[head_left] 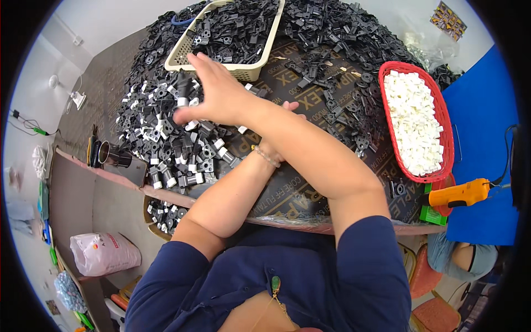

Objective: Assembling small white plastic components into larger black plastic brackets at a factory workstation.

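My right arm crosses over my left. My right hand [213, 91] is open, thumb and fingers spread, above a heap of black plastic parts with white caps [166, 130]. Between its thumb and fingers shows one black part with a white end [183, 91], looking loose rather than gripped. My left hand [291, 105] is mostly hidden under my right forearm; only some fingertips and the wrist with a beaded bracelet [266, 156] show. Whether it holds anything is hidden. Loose black parts without caps [340, 105] lie to the right of it.
A cream basket [255, 71] of black parts stands at the back, amid a large black pile. On the right are a red basket [391, 133] of small white pieces and an orange power tool [460, 193]. A metal cup [115, 155] stands left. Another person [463, 257] sits at lower right.
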`<state>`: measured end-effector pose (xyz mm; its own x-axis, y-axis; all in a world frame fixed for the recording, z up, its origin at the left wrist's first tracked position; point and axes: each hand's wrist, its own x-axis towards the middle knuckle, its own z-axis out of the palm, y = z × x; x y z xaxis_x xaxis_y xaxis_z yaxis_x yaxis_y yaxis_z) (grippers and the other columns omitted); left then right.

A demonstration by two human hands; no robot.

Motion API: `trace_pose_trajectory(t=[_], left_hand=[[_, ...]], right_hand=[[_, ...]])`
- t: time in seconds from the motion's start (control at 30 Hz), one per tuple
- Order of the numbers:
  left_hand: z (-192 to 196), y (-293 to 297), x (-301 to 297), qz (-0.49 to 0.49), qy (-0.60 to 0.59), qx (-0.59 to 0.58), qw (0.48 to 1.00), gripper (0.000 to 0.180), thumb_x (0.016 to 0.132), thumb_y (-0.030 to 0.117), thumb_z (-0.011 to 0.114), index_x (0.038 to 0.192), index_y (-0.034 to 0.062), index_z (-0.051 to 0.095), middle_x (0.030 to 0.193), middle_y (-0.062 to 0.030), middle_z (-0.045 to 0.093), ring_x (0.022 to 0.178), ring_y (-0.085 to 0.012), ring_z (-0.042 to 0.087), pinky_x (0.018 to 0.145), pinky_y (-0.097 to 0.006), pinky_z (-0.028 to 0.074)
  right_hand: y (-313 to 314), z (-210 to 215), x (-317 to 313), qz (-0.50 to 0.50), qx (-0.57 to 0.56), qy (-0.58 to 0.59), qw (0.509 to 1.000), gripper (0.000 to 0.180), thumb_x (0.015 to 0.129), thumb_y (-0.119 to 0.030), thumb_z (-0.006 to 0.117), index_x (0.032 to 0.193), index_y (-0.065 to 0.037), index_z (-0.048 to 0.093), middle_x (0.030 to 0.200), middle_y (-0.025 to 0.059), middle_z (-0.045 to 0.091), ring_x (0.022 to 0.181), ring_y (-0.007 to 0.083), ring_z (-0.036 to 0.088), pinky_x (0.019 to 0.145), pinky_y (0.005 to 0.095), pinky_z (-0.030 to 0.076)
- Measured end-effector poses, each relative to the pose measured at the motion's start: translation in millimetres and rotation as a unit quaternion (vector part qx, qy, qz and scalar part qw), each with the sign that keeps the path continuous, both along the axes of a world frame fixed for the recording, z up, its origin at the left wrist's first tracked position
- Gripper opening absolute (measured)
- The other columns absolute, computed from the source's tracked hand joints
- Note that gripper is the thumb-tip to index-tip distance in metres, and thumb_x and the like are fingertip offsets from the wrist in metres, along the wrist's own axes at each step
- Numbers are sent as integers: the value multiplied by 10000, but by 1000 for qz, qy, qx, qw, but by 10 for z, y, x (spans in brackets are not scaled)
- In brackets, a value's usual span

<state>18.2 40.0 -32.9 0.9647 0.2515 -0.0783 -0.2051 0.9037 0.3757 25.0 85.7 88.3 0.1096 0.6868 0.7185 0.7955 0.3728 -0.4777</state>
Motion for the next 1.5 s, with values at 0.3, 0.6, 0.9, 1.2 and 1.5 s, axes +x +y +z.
trace_pose_trajectory(t=[0.3, 0.6, 0.9, 1.2, 1.5], left_hand=[[141, 29, 78, 233, 159, 63, 957, 351, 1030, 302, 509, 1296, 73, 490, 904, -69, 621, 774, -182, 614, 644, -300, 480], [298, -98, 59, 197, 139, 129, 962, 489, 1002, 249, 602, 1388, 22, 405, 1195, -186, 596, 1090, -282, 624, 940, -407, 521], [356, -226, 33, 97, 58, 131, 985, 192, 965, 82, 642, 1150, 65, 593, 1092, -64, 652, 1070, -216, 644, 1001, -409, 532], [343, -139, 63, 187, 126, 208, 952, 611, 876, -9, 728, 1401, -60, 421, 1040, -105, 639, 952, -172, 626, 797, -293, 517], [426, -191, -6, 186, 191, 290, 919, 483, 891, -44, 657, 1321, 55, 463, 1039, -120, 651, 967, -213, 648, 835, -334, 526]], right_hand=[[-344, -193, 1367, -316, -306, -152, 885, 250, 859, -280, 624, 879, -62, 744, 927, 182, 718, 888, 316, 718, 780, 422, 579], [-1169, -532, 1573, -214, -224, -36, 950, 181, 855, -153, 652, 959, -36, 743, 956, 149, 696, 836, 269, 707, 706, 378, 557], [-2050, -332, 1376, -16, -246, 328, 912, 211, 850, -62, 736, 1036, 35, 733, 1061, 84, 723, 936, 128, 666, 817, 258, 523], [-2028, -815, 1755, -256, -197, -70, 944, 297, 886, -104, 664, 1178, -73, 705, 1201, 91, 696, 1235, 289, 561, 1061, 439, 421], [-2116, -681, 1654, -214, -222, -123, 943, 248, 816, -68, 703, 1061, -84, 731, 992, 56, 687, 1076, 231, 614, 1024, 444, 436]])
